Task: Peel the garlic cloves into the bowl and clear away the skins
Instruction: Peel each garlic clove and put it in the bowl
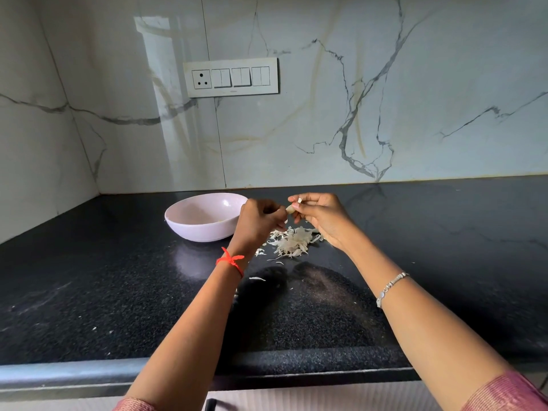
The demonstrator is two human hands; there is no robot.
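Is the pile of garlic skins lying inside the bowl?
No, the pile of garlic skins lies on the black counter right of the bowl, beneath the left hand and right hand, which hold a garlic clove.

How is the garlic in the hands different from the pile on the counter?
The garlic clove is one solid piece pinched between the left hand and right hand; the skin pile is many thin flakes. The clove is in the air; the pile lies on the counter. Both are pale.

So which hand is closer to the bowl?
Left. The left hand sits beside the bowl, at its rim; the right hand is farther off, above the skin pile.
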